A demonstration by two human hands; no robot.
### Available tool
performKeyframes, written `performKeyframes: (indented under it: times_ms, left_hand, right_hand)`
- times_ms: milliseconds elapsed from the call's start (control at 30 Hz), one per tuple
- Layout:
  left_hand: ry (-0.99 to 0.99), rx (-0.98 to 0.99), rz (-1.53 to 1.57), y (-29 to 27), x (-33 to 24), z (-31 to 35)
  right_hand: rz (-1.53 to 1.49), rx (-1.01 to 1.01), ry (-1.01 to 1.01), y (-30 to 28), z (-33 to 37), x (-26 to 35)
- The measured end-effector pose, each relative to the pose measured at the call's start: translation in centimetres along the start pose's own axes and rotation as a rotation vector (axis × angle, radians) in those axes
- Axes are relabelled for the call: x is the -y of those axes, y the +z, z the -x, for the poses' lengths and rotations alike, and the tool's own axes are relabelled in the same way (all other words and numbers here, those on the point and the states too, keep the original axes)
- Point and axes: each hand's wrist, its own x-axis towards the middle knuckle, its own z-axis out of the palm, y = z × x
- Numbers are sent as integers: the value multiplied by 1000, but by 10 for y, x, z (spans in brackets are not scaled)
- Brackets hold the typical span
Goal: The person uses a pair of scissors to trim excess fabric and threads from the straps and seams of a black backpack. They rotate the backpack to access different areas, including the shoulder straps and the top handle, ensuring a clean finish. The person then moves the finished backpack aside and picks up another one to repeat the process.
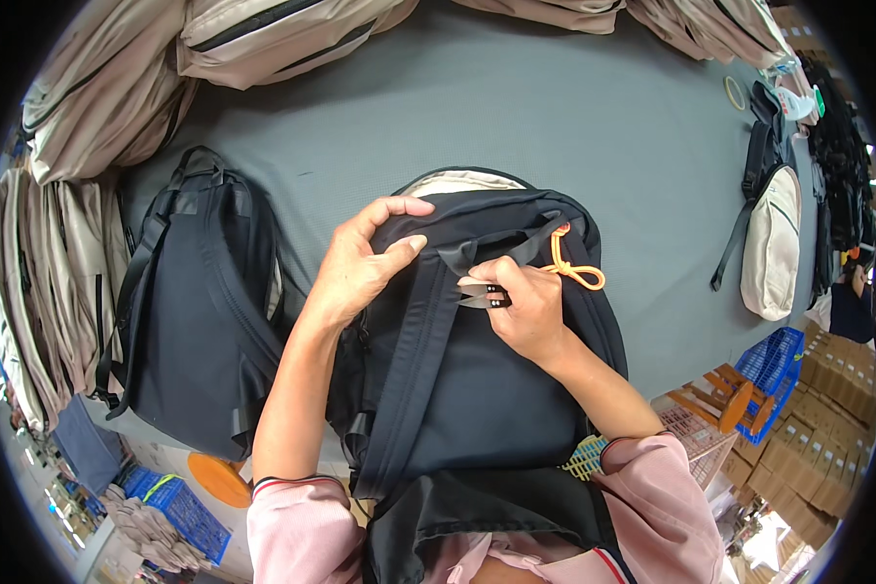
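Observation:
A black backpack (496, 380) lies in front of me on the grey table, straps facing up, its opening at the far end showing a cream lining (462, 181). My left hand (365, 258) rests at its upper left edge, thumb and forefinger spread on the dark cloth; the other fingers are mostly hidden. In my right hand (528, 307) is a pair of thread snips (479, 295) with metal blades, held over the bag just below the top handle (501, 243). Beside that hand lies a knotted orange cord (576, 273); where its end fastens is hidden.
Another black backpack (190, 321) lies to the left. Beige bags (58, 282) are stacked along the left and far edges of the table (652, 175). At right sits a small cream bag (773, 248) with black straps. Blue crates (771, 365) and a wooden stool (715, 399) stand below.

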Motion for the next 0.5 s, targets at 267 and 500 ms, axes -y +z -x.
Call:
performKeyframes:
  times_ms: [267,500]
  left_hand:
    - [26,113,43,-5,-2,-6]
    - [-179,-29,108,5,-2,-9]
  right_hand:
    - [-168,-10,188,-8,-44,-2]
    - [-279,-57,190,-3,-43,5]
